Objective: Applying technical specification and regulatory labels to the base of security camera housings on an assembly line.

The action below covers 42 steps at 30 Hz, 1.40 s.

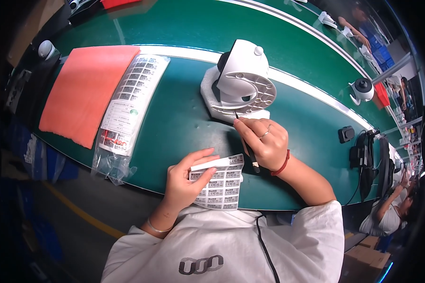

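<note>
A: How does the left hand (pixel 186 181) stand, at the lower middle of the frame?

B: Partly closed; it grips a sheet of labels (pixel 217 191) by its left side, with the thumb across the front and fingers showing beyond the upper edge; a pale strip of the sheet curls over at the top.

A: And the right hand (pixel 264 141)?

B: Just right of centre, closed in a pinch; thumb and fingers grip a slim dark tool (pixel 251 154), whose tip points toward the top of the frame; I cannot tell whether that tip touches anything.

A: What is the tip near?

B: The white camera (pixel 245 63), at the upper centre; it lies tipped over, its round, ribbed base facing the lower right; under it is a white foam pad (pixel 207 92), which rests on the green bench (pixel 174 122); neither of the hands holds the camera.

A: What else lies on the bench?

B: An orange sheet (pixel 87 89) at the left; a clear bag (pixel 132 89) of printed labels along its right edge; a small black block (pixel 346 134) at the right of the frame.
</note>
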Each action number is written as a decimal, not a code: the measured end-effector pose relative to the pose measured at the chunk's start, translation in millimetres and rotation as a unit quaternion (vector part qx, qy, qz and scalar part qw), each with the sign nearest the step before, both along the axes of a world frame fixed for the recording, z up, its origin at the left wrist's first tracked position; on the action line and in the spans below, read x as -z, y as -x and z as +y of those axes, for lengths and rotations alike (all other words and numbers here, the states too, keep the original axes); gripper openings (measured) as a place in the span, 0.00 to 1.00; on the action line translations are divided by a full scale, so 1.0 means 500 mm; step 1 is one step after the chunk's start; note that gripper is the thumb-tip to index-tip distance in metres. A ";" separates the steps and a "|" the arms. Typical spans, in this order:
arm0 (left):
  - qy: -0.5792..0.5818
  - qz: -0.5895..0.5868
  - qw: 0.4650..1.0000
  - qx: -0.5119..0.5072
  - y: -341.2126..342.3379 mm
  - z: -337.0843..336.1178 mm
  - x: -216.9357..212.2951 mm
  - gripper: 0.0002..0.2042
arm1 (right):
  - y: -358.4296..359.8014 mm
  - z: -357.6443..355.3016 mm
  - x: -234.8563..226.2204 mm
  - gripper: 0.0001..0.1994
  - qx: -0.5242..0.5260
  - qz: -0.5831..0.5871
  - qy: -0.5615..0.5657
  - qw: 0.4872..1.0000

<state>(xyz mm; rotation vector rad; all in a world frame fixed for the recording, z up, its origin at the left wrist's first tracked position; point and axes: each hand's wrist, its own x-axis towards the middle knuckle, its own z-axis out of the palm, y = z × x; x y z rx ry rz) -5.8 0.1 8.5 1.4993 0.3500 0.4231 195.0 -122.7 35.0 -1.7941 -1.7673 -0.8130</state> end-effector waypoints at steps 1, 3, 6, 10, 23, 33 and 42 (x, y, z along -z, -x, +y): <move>0.001 0.002 1.000 0.001 0.000 0.000 0.000 0.20 | 0.000 0.000 0.001 0.16 -0.001 0.002 -0.001 1.000; 0.004 0.003 1.000 0.000 0.000 -0.001 -0.001 0.20 | 0.001 0.001 0.004 0.16 0.005 0.004 -0.004 1.000; 0.004 0.001 1.000 -0.001 0.000 -0.001 -0.002 0.20 | 0.002 0.000 0.007 0.15 0.010 0.009 -0.007 1.000; -0.003 0.001 1.000 -0.001 0.001 -0.001 0.000 0.20 | 0.002 0.002 0.012 0.14 0.013 0.022 -0.015 1.000; -0.005 -0.015 1.000 -0.008 0.001 -0.002 0.005 0.17 | -0.010 0.010 0.017 0.08 0.003 0.026 -0.087 0.996; -0.011 -0.019 1.000 -0.016 -0.003 -0.009 0.006 0.15 | -0.005 0.026 0.049 0.14 0.024 0.002 -0.028 0.999; -0.011 -0.016 1.000 -0.018 -0.004 -0.011 0.007 0.14 | 0.008 0.022 0.039 0.14 0.000 0.083 -0.040 0.996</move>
